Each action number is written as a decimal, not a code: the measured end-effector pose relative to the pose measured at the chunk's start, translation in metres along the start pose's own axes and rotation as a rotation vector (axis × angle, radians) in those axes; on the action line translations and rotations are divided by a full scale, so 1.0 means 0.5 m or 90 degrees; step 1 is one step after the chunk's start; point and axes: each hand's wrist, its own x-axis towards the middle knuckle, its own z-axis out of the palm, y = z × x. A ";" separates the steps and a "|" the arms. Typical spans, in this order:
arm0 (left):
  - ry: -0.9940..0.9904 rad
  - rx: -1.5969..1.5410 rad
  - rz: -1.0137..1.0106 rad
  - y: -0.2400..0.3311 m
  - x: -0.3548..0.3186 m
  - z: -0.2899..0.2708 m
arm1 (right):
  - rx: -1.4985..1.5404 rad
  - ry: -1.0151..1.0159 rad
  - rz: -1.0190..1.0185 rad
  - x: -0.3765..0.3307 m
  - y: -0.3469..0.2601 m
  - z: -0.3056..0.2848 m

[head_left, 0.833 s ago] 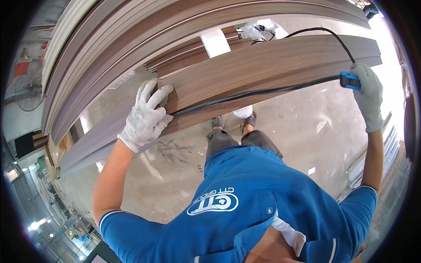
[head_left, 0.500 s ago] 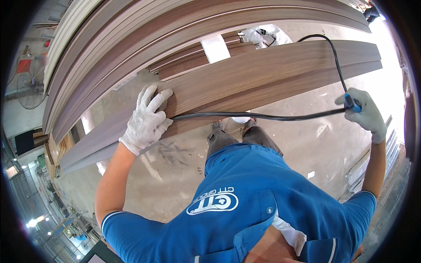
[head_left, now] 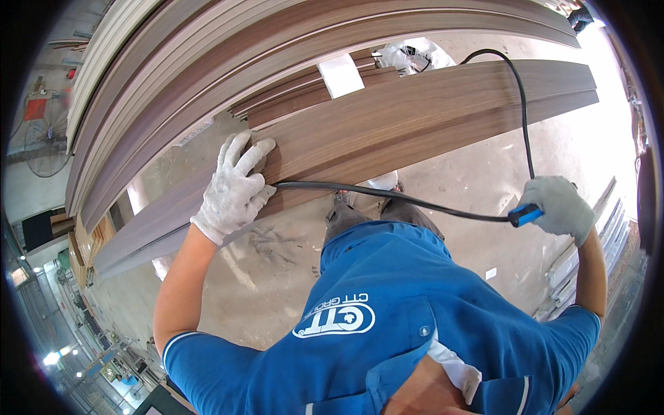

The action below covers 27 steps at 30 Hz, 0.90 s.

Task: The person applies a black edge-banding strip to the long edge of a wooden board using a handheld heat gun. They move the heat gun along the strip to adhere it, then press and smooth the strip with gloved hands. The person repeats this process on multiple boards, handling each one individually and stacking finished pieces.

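Observation:
A long brown wood-grain board (head_left: 429, 114) with a stepped edge lies across in front of me. My left hand (head_left: 235, 187), in a white glove, grips it, fingers over its top and thumb at the near edge. From beside that thumb a black flexible strip (head_left: 387, 191) runs right to my right hand, then loops up over the board's far side. My gloved right hand (head_left: 561, 205) is closed round a small blue-and-black tool (head_left: 526, 215), which looks like a cutter. The strip meets the hand there; whether the fingers also pinch it is hidden.
A stack of long brown profiles (head_left: 277, 52) curves across the far side. Beyond the board are a white block (head_left: 340, 75) and a clear plastic bag (head_left: 422, 55). Wrapped lengths (head_left: 588, 242) lie at right on the concrete floor (head_left: 277, 304). A fan (head_left: 48, 138) stands at far left.
My right hand has come nearer and slightly left with the tool, which now points left. The strip slopes down toward it. My left hand has stayed almost where it was.

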 end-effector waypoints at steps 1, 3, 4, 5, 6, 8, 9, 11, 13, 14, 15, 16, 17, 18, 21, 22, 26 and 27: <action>0.002 0.001 -0.004 0.000 -0.001 0.001 | 0.013 -0.027 0.003 -0.004 -0.004 0.007; 0.003 0.005 -0.007 -0.001 -0.002 0.002 | 0.041 -0.054 -0.019 -0.012 -0.006 0.021; 0.002 0.006 -0.006 -0.002 -0.003 0.003 | 0.076 -0.070 -0.018 -0.015 -0.007 0.029; 0.002 0.006 -0.006 -0.002 -0.003 0.004 | 0.110 -0.086 -0.016 -0.019 -0.007 0.035; -0.002 0.007 -0.006 -0.003 -0.005 0.004 | 0.129 -0.117 -0.006 -0.023 -0.007 0.040; -0.004 0.004 -0.010 -0.004 -0.008 0.005 | 0.178 -0.109 -0.038 -0.031 -0.008 0.046; -0.004 0.012 -0.012 -0.003 -0.009 0.006 | 0.188 -0.109 -0.051 -0.035 -0.009 0.048; 0.002 0.023 -0.016 -0.002 -0.010 0.006 | 0.159 -0.064 -0.055 -0.041 -0.016 0.053; 0.000 0.026 -0.015 -0.002 -0.010 0.005 | 0.080 0.025 -0.038 -0.044 -0.025 0.063; -0.002 0.025 -0.012 -0.001 -0.009 0.005 | 0.009 0.077 -0.029 -0.043 -0.028 0.069; -0.004 0.027 -0.012 -0.001 -0.009 0.004 | -0.061 0.129 -0.019 -0.038 -0.031 0.079; -0.005 0.028 -0.012 -0.001 -0.008 0.004 | -0.148 0.158 0.002 -0.033 -0.033 0.090; -0.006 0.030 -0.012 0.000 -0.008 0.003 | -0.218 0.158 0.008 -0.026 -0.029 0.098; -0.008 0.028 -0.013 0.000 -0.007 0.003 | -0.242 0.161 0.003 -0.017 -0.024 0.105; -0.011 0.028 -0.017 0.002 -0.007 0.001 | -0.297 0.187 -0.017 0.008 0.003 0.119; -0.011 0.029 -0.016 0.002 -0.008 0.002 | -0.293 0.219 -0.017 0.016 0.011 0.119; 0.001 0.036 -0.006 0.000 -0.010 0.005 | -0.245 0.397 -0.026 0.037 0.033 0.107; 0.003 0.035 -0.005 -0.002 -0.010 0.006 | -0.229 0.398 -0.013 0.040 0.034 0.101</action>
